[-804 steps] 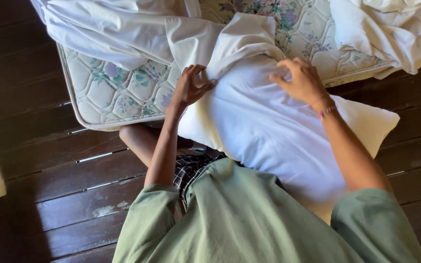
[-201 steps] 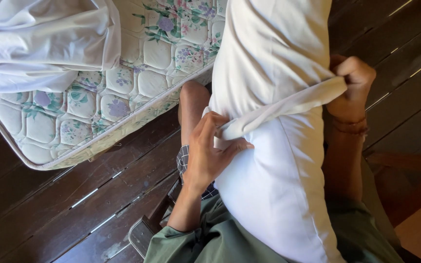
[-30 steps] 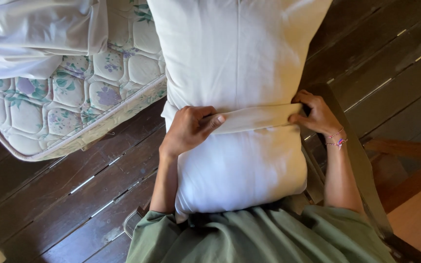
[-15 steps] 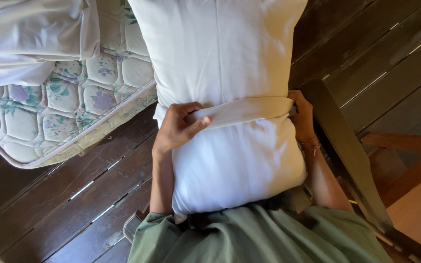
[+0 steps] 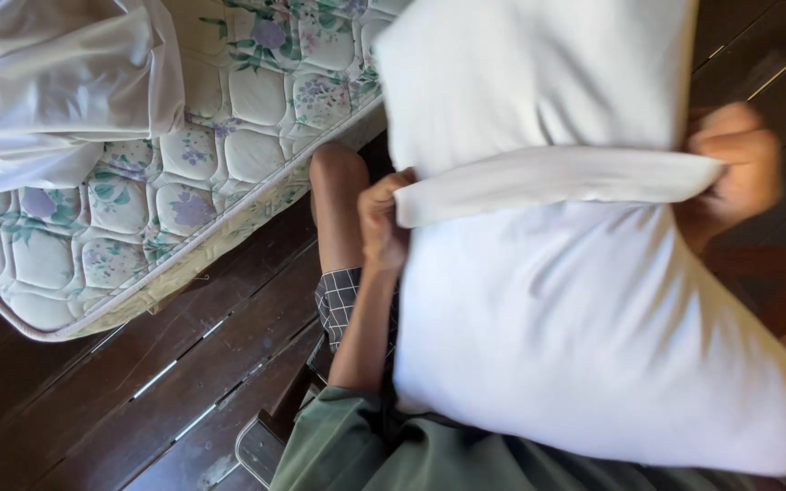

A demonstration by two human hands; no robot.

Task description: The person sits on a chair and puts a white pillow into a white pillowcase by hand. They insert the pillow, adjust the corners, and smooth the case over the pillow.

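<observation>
On the left, the white sheet (image 5: 56, 86) lies bunched on the flowery mattress (image 5: 166, 182). Our left hand (image 5: 382, 218) has its fingers pinched on the pillowcase (image 5: 557, 175) edge. The pillow (image 5: 593, 327) stands on our lap. The edge now sits higher than half a second ago, so more pillow shows. Our right hand (image 5: 737, 168) grips the other end.

You are seeing soft daylight that brightens the white pillow (image 5: 584, 300) almost to glare, while the dark wooden floor (image 5: 93, 400) stays dim. Your right hand (image 5: 734, 173) is smeared by motion blur; the quilted mattress (image 5: 184, 173) looks sharp.
</observation>
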